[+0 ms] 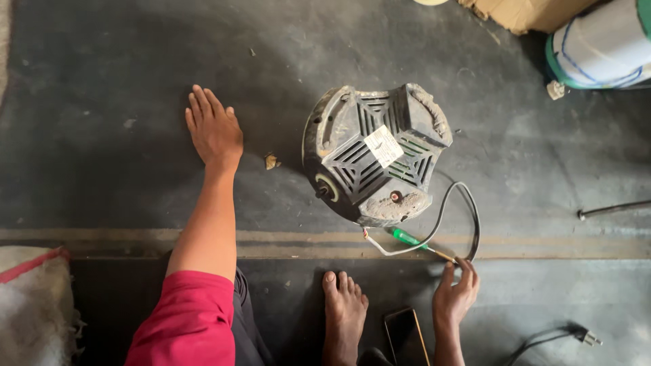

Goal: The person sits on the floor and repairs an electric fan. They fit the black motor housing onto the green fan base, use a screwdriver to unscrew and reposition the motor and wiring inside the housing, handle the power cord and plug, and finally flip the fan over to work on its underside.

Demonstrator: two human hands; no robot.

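the person sits on the dark floor (122, 61). the left hand (214, 127) lies flat on the floor, palm down, fingers spread and holding nothing, well apart from the work and bearing weight. the right hand (456, 297) rests at the near edge of the floor area, its fingers (449, 274) loosely curled at the tip of a green-handled screwdriver (415, 241) and beside the loop of black cable (468, 217); whether they actually grip either one cannot be told.

status: the dusty black motor housing (376, 152) stands on the floor between the hands, vented face up, with a white label in the middle. its cable ends in bared white leads (371, 238) just below the housing, not joined to anything. a separate plug (588, 335) lies at the near right edge, unconnected. no screws or removed covers are visible, so the housing appears still closed.

surroundings: a bare foot (343, 305) and a dark phone (405, 335) lie near the right hand. a metal rod (614, 209) lies at the right edge, a white-and-green roll (600, 44) and cardboard (522, 12) at the far right corner, a cloth bundle (30, 298) at the near left. a small scrap (271, 161) lies beside the housing. nothing blocks access to the housing.
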